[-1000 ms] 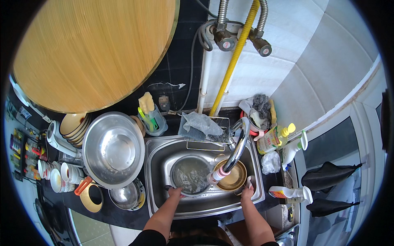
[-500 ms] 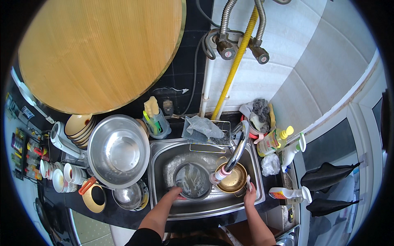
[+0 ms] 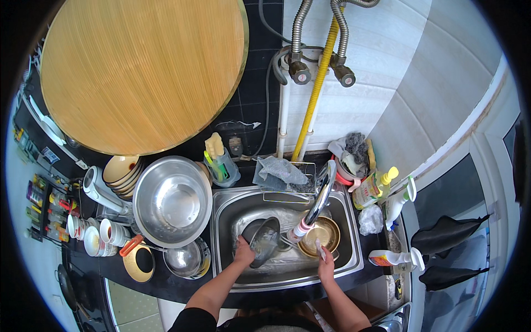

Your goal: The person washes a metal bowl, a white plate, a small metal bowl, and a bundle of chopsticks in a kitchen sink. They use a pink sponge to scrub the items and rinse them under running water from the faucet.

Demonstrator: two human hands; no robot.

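Note:
In the stainless steel sink (image 3: pixel 354 243), my left hand (image 3: pixel 244 253) is closed on the left rim of a round grey metal basin (image 3: pixel 265 241). The basin is tilted up with its wet inside turned to the right. A small whitish piece (image 3: pixel 319 248), whose kind I cannot make out, is pinched in my right hand (image 3: pixel 326 266). That hand is at the near rim of a gold-coloured two-handled pot (image 3: pixel 327 232). The faucet (image 3: pixel 318 210) reaches over the pot's left side, its pinkish-white spout end (image 3: pixel 299 231) between the two vessels.
A large steel bowl (image 3: pixel 176 205) stands left of the sink, with stacked bowls (image 3: pixel 123 171) and white cups (image 3: pixel 110 232) beyond. A wire rack (image 3: pixel 296 196) sits behind the sink. A yellow soap bottle (image 3: pixel 373 189) and spray bottles (image 3: pixel 399 202) line the right.
My left hand has tipped the grey basin up from nearly flat. My right hand has moved slightly left, bringing the whitish piece over the pot's near rim. The whole view has shifted a little.

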